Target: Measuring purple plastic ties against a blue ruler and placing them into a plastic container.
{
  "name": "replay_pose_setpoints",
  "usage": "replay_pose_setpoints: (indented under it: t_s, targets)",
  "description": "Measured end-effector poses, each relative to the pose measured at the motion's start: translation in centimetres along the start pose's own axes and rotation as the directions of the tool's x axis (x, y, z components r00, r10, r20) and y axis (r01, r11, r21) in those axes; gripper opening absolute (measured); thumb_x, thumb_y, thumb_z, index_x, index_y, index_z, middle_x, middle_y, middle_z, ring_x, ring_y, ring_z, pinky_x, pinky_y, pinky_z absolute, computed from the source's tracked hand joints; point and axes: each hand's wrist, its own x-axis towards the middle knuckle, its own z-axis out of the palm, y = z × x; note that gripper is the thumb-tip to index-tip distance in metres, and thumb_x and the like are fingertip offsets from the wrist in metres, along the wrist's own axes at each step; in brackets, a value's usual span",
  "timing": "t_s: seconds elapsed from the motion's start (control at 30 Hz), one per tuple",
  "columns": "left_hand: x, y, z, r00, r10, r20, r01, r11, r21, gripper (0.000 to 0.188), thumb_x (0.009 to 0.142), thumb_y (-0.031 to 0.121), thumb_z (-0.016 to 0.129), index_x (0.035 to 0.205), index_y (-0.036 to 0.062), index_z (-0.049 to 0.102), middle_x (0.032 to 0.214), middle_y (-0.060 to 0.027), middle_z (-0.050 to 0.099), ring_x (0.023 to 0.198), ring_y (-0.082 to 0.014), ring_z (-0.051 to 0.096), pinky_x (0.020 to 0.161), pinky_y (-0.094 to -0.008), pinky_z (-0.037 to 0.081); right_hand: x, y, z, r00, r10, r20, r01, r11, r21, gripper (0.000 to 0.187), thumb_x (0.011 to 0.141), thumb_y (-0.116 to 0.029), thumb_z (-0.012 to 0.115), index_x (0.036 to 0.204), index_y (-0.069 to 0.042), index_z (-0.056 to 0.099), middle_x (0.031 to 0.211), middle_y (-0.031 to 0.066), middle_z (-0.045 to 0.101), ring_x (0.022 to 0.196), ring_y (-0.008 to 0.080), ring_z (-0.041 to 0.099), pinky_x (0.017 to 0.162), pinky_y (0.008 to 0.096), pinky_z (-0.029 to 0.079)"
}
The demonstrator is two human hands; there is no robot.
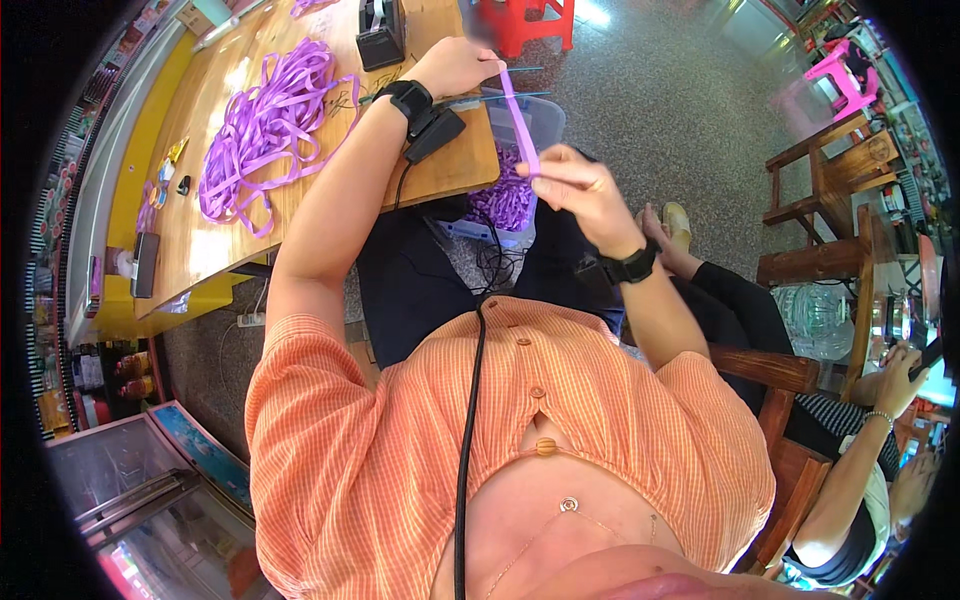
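Observation:
Between my two hands a length of purple ribbon (519, 118) runs taut, slanting down from the table's far corner. My left hand (458, 68) pinches its upper end, above the wooden table (330, 190). Thumb and fingers of my right hand (582, 192) close on the lower end, out past the table edge. Below, a clear plastic bin (548, 118) holds many short purple ribbon pieces (502, 203). A large tangled heap of purple ribbon (265, 140) lies on the table, left of my left forearm. Thin blue rods (520, 96) stick out over the table's edge near the ribbon.
A black tape dispenser (380, 38) stands at the table's far side. A black cable (470, 440) hangs down my front. Beyond the bin is a red plastic stool (535, 28). Wooden chairs (835, 165) and another person (850, 480) are at the right.

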Motion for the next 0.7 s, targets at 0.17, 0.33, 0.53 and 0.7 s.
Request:
replay_pose_setpoints:
  t_s: [0.17, 0.33, 0.53, 0.7]
  targets:
    - [-0.2, 1.1, -0.9, 0.998, 0.061, 0.017, -0.062, 0.997, 0.051, 0.031, 0.092, 0.035, 0.059, 0.098, 0.0093, 0.075, 0.098, -0.012, 0.072, 0.093, -0.0333, 0.067, 0.085, -0.0418, 0.052, 8.3, -5.8, -3.2, 0.985, -0.151, 0.087, 0.166, 0.963, -0.21, 0.03, 0.094, -0.019, 0.066, 0.122, -0.009, 0.07, 0.096, -0.0033, 0.058, 0.07, 0.0055, 0.045, 0.062, 0.0198, 0.037]
    - [-0.9, 1.3, -1.3, 0.998, -0.011, -0.054, 0.006, 0.997, -0.076, 0.028, 0.092, 0.03, 0.063, 0.104, 0.0066, 0.073, 0.087, -0.0182, 0.07, 0.081, -0.0318, 0.068, 0.075, -0.0381, 0.052, 18.1, -6.1, -5.5, 0.998, 0.032, 0.057, -0.025, 0.992, -0.125, 0.022, 0.091, -0.023, 0.065, 0.105, -0.009, 0.074, 0.09, 0.0019, 0.073, 0.069, 0.0132, 0.063, 0.059, 0.0274, 0.049]
    - [-1.3, 2.2, -2.8, 0.967, -0.225, -0.121, 0.184, 0.943, -0.278, 0.03, 0.09, 0.034, 0.063, 0.103, 0.0094, 0.074, 0.091, -0.0156, 0.072, 0.09, -0.0318, 0.069, 0.081, -0.0388, 0.054, 23.1, 0.7, -8.6, 0.946, 0.322, 0.033, -0.311, 0.933, -0.182, 0.036, 0.085, -0.024, 0.078, 0.118, -0.013, 0.072, 0.092, -0.0094, 0.066, 0.064, 0.0004, 0.044, 0.059, 0.0189, 0.036]
    - [-1.8, 2.6, -3.2, 0.954, -0.217, -0.206, 0.166, 0.957, -0.238, 0.03, 0.09, 0.034, 0.063, 0.101, 0.0088, 0.074, 0.091, -0.0157, 0.072, 0.088, -0.0313, 0.069, 0.079, -0.038, 0.054, 24.0, 2.2, -7.9, 0.917, 0.399, 0.009, -0.397, 0.913, -0.093, 0.029, 0.087, -0.023, 0.075, 0.114, -0.014, 0.073, 0.089, -0.0101, 0.065, 0.065, -0.0002, 0.045, 0.061, 0.0178, 0.038]
